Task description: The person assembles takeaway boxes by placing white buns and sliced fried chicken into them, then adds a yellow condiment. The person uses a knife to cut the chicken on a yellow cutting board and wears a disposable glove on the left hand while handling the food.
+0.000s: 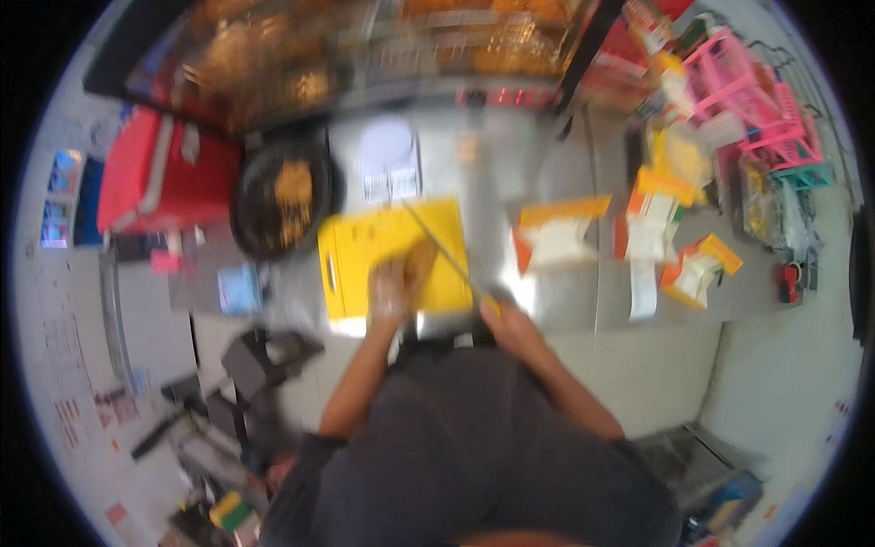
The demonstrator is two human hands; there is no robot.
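Observation:
A yellow cutting board (352, 263) lies on the steel counter before me. My left hand (389, 290), which seems to wear a clear plastic glove, presses a brown piece of food (422, 263), perhaps fried, onto the board; blur hides its exact shape. In my right hand (509, 325) is the yellow handle of a long knife (444, 253). Its blade slants up and left across the board, just right of the food, with the tip near the board's far edge. Whether the blade touches the food I cannot tell.
A black round pan (246, 225) with fried food stands left of the board, beside a red cooler box (198, 164). A kitchen scale (389, 154) sits behind. Open paper food boxes (557, 239) stand at right, near pink baskets (735, 82). A glass display case (383, 48) closes the back.

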